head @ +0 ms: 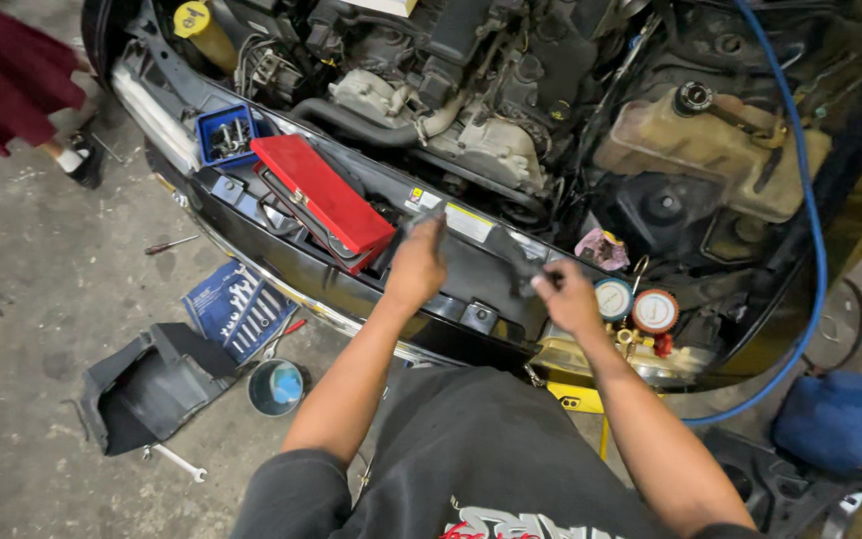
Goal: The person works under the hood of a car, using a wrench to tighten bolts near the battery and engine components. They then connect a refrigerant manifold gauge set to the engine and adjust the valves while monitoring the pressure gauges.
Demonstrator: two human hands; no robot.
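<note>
Nearest the camera, the person's 2 forearms reach out over a dark shirt toward the front of a car with its hood up. The left hand [416, 265] is curled into a fist around a dark tool [421, 222] — its end pokes up just above the fingers, over the black front panel [451, 289] of the car. The right hand [566, 297] has its fingers pinched together on a small dark part [523, 271] that sits just left of the fingertips, touching the same panel; what the part is cannot be made out.

Just right of the right hand lie 2 round gauges [636, 304], one blue-rimmed, one red — with a blue hose [812, 230] looping away from them. Left of the left hand, a red case [316, 195] rests on the panel, and beyond it a small blue tray [226, 133] of bits. Farther back sit the engine [471, 130] and a tan reservoir [720, 150]. On the floor to the left are a wrench set [236, 307] and a small blue can [276, 387].
</note>
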